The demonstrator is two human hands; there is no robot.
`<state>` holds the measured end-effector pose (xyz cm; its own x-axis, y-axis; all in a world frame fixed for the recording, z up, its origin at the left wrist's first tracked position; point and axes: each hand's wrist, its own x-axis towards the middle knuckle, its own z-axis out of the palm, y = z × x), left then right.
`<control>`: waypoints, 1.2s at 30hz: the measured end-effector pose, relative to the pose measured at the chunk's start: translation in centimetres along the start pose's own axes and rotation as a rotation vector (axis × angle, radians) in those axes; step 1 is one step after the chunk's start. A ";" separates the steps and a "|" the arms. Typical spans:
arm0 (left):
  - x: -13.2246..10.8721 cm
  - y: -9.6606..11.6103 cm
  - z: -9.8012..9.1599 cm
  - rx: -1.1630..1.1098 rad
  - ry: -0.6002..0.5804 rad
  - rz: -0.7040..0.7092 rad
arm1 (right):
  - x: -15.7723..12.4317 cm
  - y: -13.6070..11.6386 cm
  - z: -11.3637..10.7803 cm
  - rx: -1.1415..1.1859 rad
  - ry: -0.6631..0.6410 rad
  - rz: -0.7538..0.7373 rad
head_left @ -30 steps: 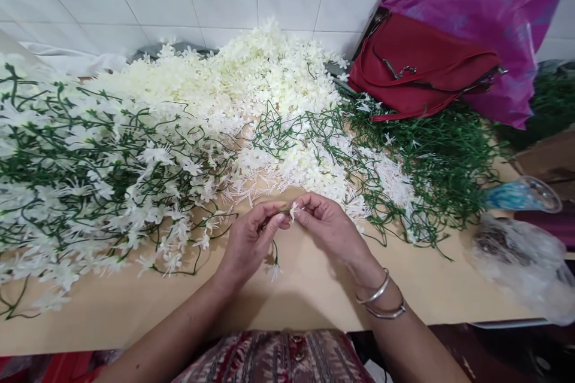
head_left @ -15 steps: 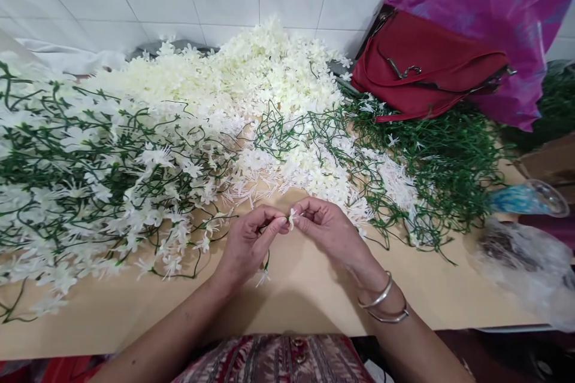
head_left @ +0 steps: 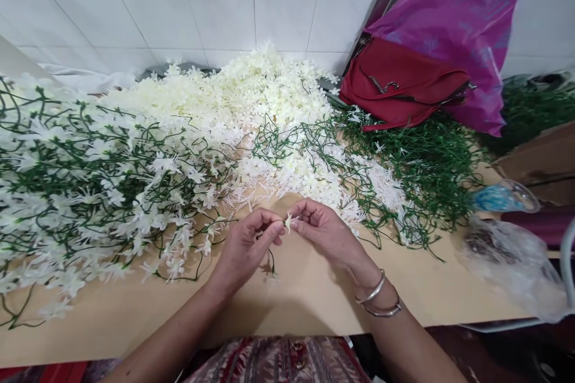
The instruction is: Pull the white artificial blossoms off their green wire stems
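My left hand [head_left: 246, 245] pinches a thin green artificial stem [head_left: 271, 260] that hangs down with a small white flower at its lower end. My right hand [head_left: 327, 232], with two silver bangles at the wrist, pinches a small white flower [head_left: 288, 221] right at the tip of that stem. Both hands meet over the tan table [head_left: 314, 299], just in front of a heap of loose white flowers [head_left: 251, 96]. Finished stems with white flowers [head_left: 85, 185] lie spread to the left.
Bare green stems [head_left: 422, 161] are piled at the right. A red handbag [head_left: 399, 87] and a magenta plastic bag [head_left: 453, 18] lean at the tiled wall. A clear plastic bag [head_left: 507, 257] and a cardboard box [head_left: 539, 158] sit at the right edge.
My hands stay pinched together at the stem tip, sitting slightly lower and further left in the picture. The view has tilted up a little, showing more wall.
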<state>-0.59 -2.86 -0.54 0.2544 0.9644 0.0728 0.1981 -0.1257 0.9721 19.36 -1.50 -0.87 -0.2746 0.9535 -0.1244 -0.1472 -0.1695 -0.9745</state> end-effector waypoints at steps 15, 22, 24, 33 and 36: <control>-2.4 6.5 -8.3 1.130 0.515 0.379 | -0.5 -1.3 -1.3 0.034 0.142 -0.068; 5.8 3.1 -2.0 0.968 0.265 0.395 | -0.4 -1.1 -1.1 -0.137 0.189 -0.132; 8.2 2.2 -1.6 0.998 0.279 0.355 | -0.3 -1.2 -1.2 -0.203 0.265 -0.200; 11.4 2.1 -3.9 1.076 0.303 0.197 | -0.3 -1.7 -2.0 -0.479 0.545 -0.408; 10.8 3.4 -4.6 0.934 0.406 0.352 | -0.3 -1.4 -1.7 -0.609 0.532 -0.452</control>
<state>-1.48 8.24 4.53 0.1386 0.8230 0.5508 0.8635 -0.3728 0.3398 21.31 -1.11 0.25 0.1822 0.9113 0.3692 0.4321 0.2630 -0.8626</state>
